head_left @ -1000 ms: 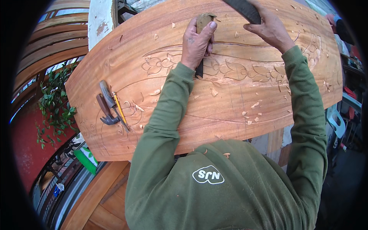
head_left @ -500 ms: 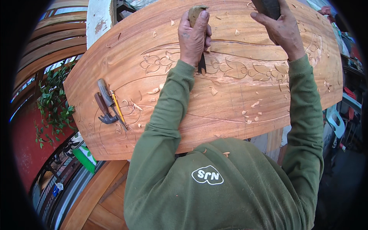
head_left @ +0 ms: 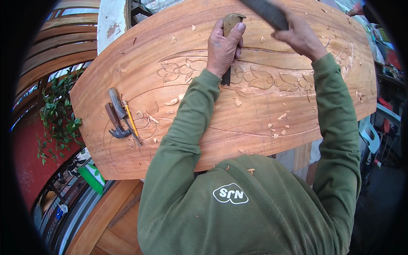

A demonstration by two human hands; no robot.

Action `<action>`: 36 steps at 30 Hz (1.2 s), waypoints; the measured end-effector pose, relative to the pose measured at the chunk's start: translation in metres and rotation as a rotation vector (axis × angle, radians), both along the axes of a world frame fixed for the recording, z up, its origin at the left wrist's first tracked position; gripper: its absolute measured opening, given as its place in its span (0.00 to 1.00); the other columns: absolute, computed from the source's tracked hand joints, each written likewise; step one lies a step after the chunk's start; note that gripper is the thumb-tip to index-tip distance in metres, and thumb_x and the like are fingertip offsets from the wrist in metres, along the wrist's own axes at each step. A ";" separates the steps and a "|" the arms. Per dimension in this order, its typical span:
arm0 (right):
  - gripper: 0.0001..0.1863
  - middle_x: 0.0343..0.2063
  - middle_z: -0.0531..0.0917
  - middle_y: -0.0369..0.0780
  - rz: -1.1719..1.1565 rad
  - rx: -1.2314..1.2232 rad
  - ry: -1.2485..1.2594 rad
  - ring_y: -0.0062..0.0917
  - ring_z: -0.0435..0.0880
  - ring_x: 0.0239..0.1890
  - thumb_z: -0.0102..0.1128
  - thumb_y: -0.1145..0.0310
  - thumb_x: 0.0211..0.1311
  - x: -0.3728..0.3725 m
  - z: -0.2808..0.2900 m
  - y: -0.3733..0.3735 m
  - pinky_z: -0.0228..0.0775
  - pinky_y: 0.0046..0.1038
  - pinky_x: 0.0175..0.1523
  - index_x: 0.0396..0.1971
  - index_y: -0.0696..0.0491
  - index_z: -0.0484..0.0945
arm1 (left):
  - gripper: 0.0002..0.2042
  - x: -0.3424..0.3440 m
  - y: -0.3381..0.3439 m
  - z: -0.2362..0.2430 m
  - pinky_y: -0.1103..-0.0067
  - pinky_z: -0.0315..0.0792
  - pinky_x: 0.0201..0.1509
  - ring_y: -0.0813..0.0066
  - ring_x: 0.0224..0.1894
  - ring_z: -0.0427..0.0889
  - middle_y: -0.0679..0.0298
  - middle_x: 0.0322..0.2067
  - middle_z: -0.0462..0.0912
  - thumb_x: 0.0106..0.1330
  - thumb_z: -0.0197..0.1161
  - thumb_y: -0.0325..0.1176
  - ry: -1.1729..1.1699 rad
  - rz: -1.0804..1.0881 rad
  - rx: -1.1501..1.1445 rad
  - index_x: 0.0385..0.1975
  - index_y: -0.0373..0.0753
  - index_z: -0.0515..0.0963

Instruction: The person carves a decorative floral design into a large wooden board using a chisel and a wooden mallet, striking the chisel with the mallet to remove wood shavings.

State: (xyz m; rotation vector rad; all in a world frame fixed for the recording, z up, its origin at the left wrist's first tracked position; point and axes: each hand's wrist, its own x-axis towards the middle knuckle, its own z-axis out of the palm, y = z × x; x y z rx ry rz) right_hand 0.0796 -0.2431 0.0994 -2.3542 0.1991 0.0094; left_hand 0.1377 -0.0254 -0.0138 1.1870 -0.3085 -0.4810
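Note:
My left hand is wrapped round the wooden handle of a chisel, held upright over the carved panel. Its dark blade comes out below the fist and meets the wood beside the flower border. In my right hand, blurred by motion, is a dark, thick mallet, which slants up to the left above the panel, apart from the chisel's top. The brown wooden panel has relief flowers and leaves along a curved band, with wood shavings scattered over it.
On the panel's left lie a claw hammer, a second chisel and a yellow pencil. Beyond that edge are a leafy plant and a green brush. A light-blue plastic chair stands at the right. Another person's hand shows far right.
My left hand and the chisel have shifted slightly right and down. My right hand has swung the mallet left and tilted it toward the chisel's top.

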 end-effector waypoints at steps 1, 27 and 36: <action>0.46 0.55 0.86 0.50 0.266 -0.154 -0.066 0.39 0.87 0.56 0.77 0.72 0.57 -0.004 -0.007 -0.010 0.78 0.36 0.63 0.77 0.53 0.68 | 0.21 -0.005 0.000 0.004 0.87 0.65 0.15 0.87 0.15 0.74 0.70 0.23 0.80 0.77 0.69 0.54 0.012 -0.020 0.002 0.49 0.42 0.76; 0.41 0.66 0.73 0.45 -1.023 -0.047 -0.614 0.33 0.76 0.64 0.79 0.69 0.66 -0.307 -0.115 0.049 0.69 0.37 0.70 0.73 0.61 0.64 | 0.33 -0.151 0.094 0.027 0.64 0.87 0.43 0.52 0.43 0.92 0.54 0.61 0.87 0.62 0.78 0.34 -0.818 -0.238 1.030 0.68 0.39 0.75; 0.43 0.62 0.74 0.51 -1.054 -0.166 -0.654 0.38 0.76 0.60 0.79 0.61 0.66 -0.313 -0.136 0.058 0.71 0.39 0.66 0.71 0.64 0.64 | 0.30 -0.105 0.071 0.003 0.64 0.86 0.40 0.53 0.40 0.90 0.54 0.44 0.87 0.58 0.77 0.23 -1.090 -0.033 0.954 0.62 0.40 0.73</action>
